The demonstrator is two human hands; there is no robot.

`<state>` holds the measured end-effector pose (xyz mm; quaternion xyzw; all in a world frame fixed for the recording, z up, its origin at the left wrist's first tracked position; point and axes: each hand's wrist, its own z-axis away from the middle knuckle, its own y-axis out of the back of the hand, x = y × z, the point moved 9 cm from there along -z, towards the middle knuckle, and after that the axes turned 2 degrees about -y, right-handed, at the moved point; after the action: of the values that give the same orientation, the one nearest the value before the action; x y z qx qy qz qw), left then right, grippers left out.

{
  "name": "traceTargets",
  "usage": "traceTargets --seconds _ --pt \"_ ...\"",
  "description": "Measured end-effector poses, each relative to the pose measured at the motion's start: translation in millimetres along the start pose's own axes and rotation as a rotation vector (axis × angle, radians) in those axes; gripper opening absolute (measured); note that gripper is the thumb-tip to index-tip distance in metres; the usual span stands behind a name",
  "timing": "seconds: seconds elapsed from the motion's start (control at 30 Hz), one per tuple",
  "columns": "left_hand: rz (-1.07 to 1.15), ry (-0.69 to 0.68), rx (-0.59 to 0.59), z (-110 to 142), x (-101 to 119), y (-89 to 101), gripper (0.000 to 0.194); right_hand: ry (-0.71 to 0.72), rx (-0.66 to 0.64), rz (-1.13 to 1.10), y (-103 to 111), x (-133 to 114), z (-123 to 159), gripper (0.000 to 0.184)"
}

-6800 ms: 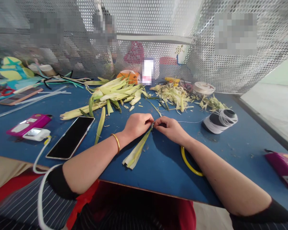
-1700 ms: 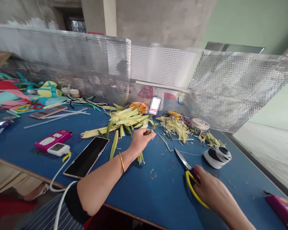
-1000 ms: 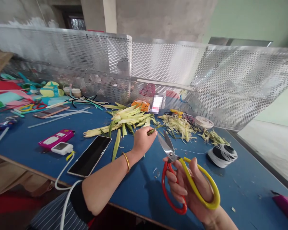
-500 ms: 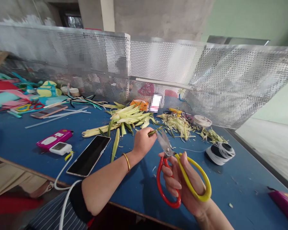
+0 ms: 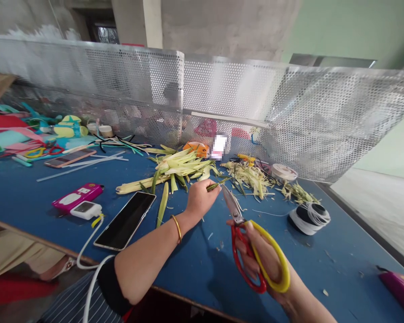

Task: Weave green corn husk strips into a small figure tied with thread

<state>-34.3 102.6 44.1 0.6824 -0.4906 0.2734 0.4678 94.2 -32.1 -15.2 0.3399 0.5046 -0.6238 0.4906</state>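
The left hand [image 5: 201,199] is closed in a pinch, thumb against curled fingers, grasping a narrow green leaf piece [image 5: 214,186] whose end sticks out past the fingertips. The right hand [image 5: 264,255] grips a pair of scissors [image 5: 234,209], its thumb in the yellow loop and its fingers through the red one. The blades lie close together, and their tips point up toward the leaf piece, just beside the left fingertips; whether metal and leaf touch is too small to tell.

The left forearm reaches in from the lower left, the back of the hand mostly upward, a gold bracelet [image 5: 177,228] (thin and plain) around the wrist. The right forearm comes from the lower right, with the palm side turned partly up and inward.

Both hands are above a blue table [image 5: 188,269]. Just beyond the left hand lies a heap of pale green husks [image 5: 185,163]; to the right of that is a tangle of shredded husk [image 5: 251,177]. A spool of white thread [image 5: 309,219] sits farther right, a loose strand trailing toward the scissors. Left of the left hand, a dark-screened phone [image 5: 125,220] lies flat near a magenta power strip [image 5: 78,197] and a white adapter [image 5: 86,209]. A perforated metal screen [image 5: 229,89] stands along the far side.
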Motion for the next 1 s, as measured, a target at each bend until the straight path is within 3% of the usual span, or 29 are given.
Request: traceTargets --seconds 0.17,0.27,0.37,0.47,0.57,0.63,0.7,0.83,0.93,1.0 --pt "0.031 0.047 0.020 -10 -5 11.0 0.017 0.071 0.099 0.569 37 -9 -8 0.063" --pt "0.191 0.150 -0.008 -10 -12 7.7 0.014 0.196 0.208 1.161 52 -25 -9 0.047" --pt "0.488 0.404 -0.136 1 -25 -12.4 0.016 0.234 0.296 1.656 55 -33 -9 0.041" --pt "0.744 0.603 -0.311 17 -26 -36.9 0.027 0.221 0.258 1.868 48 -39 -14 0.034" --pt "0.839 0.670 -0.385 27 -24 -49.0 0.037 0.278 0.235 1.731 35 -59 -28 0.020" --pt "0.857 0.666 -0.406 30 -23 -53.6 0.038 0.341 0.191 1.358 24 -72 -43 0.029" --pt "0.859 0.652 -0.417 32 -23 -56.6 0.036 0.270 0.092 0.997 15 -67 -65 0.035" --pt "0.843 0.660 -0.417 35 -26 -58.5 0.038 0.271 -0.006 0.636 -2 -55 -92 0.040" --pt "0.864 0.678 -0.415 36 -27 -59.6 0.040 0.263 -0.032 0.507 7 -50 -97 0.040" --pt "0.887 0.706 -0.440 38 -28 -63.1 0.037 0.267 0.019 0.455 28 -55 -100 0.040"
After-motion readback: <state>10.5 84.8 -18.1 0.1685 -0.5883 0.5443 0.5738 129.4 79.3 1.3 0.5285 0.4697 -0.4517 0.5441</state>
